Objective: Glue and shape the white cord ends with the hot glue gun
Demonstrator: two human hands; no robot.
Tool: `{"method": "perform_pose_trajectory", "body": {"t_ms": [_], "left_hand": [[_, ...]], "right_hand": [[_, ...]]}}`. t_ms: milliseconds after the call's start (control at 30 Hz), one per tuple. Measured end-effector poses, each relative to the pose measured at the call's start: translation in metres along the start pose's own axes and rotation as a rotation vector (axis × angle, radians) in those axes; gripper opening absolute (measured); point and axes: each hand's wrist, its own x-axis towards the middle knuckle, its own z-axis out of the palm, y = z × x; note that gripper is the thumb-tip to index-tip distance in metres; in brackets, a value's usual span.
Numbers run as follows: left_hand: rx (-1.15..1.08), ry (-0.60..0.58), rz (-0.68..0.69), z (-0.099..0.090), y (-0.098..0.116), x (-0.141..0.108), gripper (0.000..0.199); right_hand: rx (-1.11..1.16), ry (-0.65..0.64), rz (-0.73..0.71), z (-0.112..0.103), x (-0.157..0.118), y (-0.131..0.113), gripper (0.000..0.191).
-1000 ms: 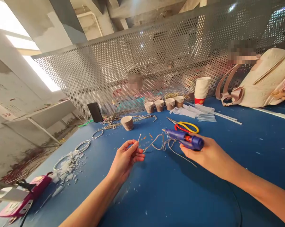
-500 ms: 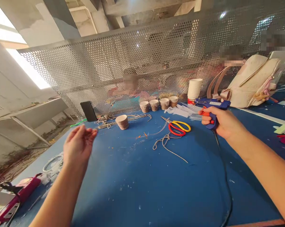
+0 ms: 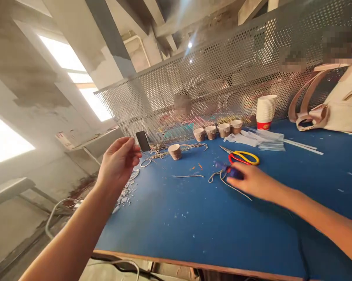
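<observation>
My left hand (image 3: pixel 120 160) is raised over the far left of the table, thumb and fingers pinched on a thin strand, which looks like cord and is hard to make out. My right hand (image 3: pixel 248 180) is wrapped round a blue hot glue gun (image 3: pixel 236 173), blurred and low over the table. Beneath the gun lies a looped piece of cord (image 3: pixel 237 190). Scissors (image 3: pixel 246 157) with red and yellow handles are just behind it. A short length of cord (image 3: pixel 190 176) lies mid-table. A cord-wrapped paper cup (image 3: pixel 175 152) stands between my hands, farther back.
Several partly wrapped cups (image 3: pixel 211 132) line the back, near clear glue sticks (image 3: pixel 271 142) and stacked paper cups (image 3: pixel 266 111). A phone (image 3: pixel 142 141) leans on the perforated screen (image 3: pixel 158 101). A bag (image 3: pixel 339 111) sits at right. People are behind the screen.
My right hand has brought the glue gun down and left, near the looped cord. The view has turned left and tilted. My left hand stays pinched. A short cord now shows mid-table.
</observation>
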Motion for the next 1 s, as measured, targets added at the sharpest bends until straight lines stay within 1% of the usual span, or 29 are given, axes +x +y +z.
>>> {"method": "perform_pose_trajectory", "body": {"t_ms": [33,67,133,200,233,267,300,367,400,433,467,500,533,567,600,633,700,733,767,833,867,933,1000], "left_hand": [[0.026,-0.009,0.012,0.001,0.005,-0.002,0.010],[0.051,-0.017,0.023,0.003,0.009,-0.004,0.009],[0.099,-0.030,0.044,0.005,0.017,-0.007,0.008],[0.134,-0.028,0.054,0.007,0.025,-0.011,0.007],[0.150,-0.027,0.052,0.010,0.029,-0.013,0.006],[0.165,-0.031,0.049,0.013,0.032,-0.015,0.005],[0.178,-0.039,0.047,0.017,0.036,-0.018,0.005],[0.195,-0.062,0.049,0.026,0.042,-0.024,0.005],[0.198,-0.075,0.054,0.031,0.045,-0.027,0.005],[0.196,-0.087,0.062,0.036,0.047,-0.031,0.006],[0.193,-0.102,0.072,0.041,0.049,-0.035,0.007],[0.187,-0.120,0.083,0.045,0.051,-0.039,0.007],[0.179,-0.136,0.095,0.048,0.054,-0.043,0.007],[0.165,-0.144,0.110,0.050,0.058,-0.046,0.007],[0.147,-0.143,0.124,0.050,0.063,-0.049,0.008],[0.125,-0.131,0.140,0.050,0.068,-0.051,0.008],[0.078,-0.082,0.168,0.045,0.082,-0.054,0.011],[0.053,-0.050,0.186,0.041,0.089,-0.055,0.013],[0.029,-0.015,0.195,0.036,0.096,-0.056,0.016],[-0.018,0.052,0.219,0.024,0.111,-0.058,0.020],[-0.037,0.076,0.222,0.016,0.117,-0.059,0.021],[-0.053,0.073,0.249,-0.004,0.128,-0.059,0.024],[-0.048,0.060,0.254,-0.029,0.136,-0.055,0.024]], "right_hand": [[-0.123,-0.123,-0.112,0.008,-0.007,-0.006,0.008],[-0.217,-0.237,-0.154,0.014,-0.015,-0.012,0.010],[-0.295,-0.420,-0.167,0.018,-0.027,-0.022,0.019],[-0.327,-0.529,-0.172,0.014,-0.033,-0.029,0.024],[-0.341,-0.544,-0.185,0.009,-0.033,-0.032,0.025],[-0.347,-0.529,-0.205,0.004,-0.030,-0.036,0.027],[-0.338,-0.488,-0.225,-0.002,-0.025,-0.041,0.028],[-0.223,-0.343,-0.289,-0.011,-0.010,-0.063,0.031],[-0.115,-0.272,-0.323,-0.015,-0.001,-0.079,0.032],[0.004,-0.233,-0.369,-0.017,0.009,-0.098,0.033],[0.137,-0.187,-0.417,-0.018,0.018,-0.119,0.034],[0.307,-0.144,-0.432,-0.018,0.028,-0.141,0.033],[0.480,-0.161,-0.447,-0.016,0.036,-0.162,0.027],[0.640,-0.205,-0.483,-0.013,0.042,-0.182,0.019],[0.781,-0.284,-0.508,-0.008,0.046,-0.198,0.016],[0.881,-0.305,-0.478,-0.001,0.048,-0.212,0.017],[1.015,-0.187,-0.439,0.015,0.042,-0.227,0.023],[1.059,-0.139,-0.422,0.025,0.035,-0.229,0.024],[1.088,-0.120,-0.419,0.037,0.025,-0.228,0.023],[1.104,-0.136,-0.380,0.063,0.000,-0.217,0.024],[1.092,-0.169,-0.358,0.078,-0.016,-0.208,0.026],[1.034,-0.183,-0.316,0.112,-0.053,-0.183,0.030],[0.846,-0.219,-0.318,0.147,-0.094,-0.148,0.035]]}}
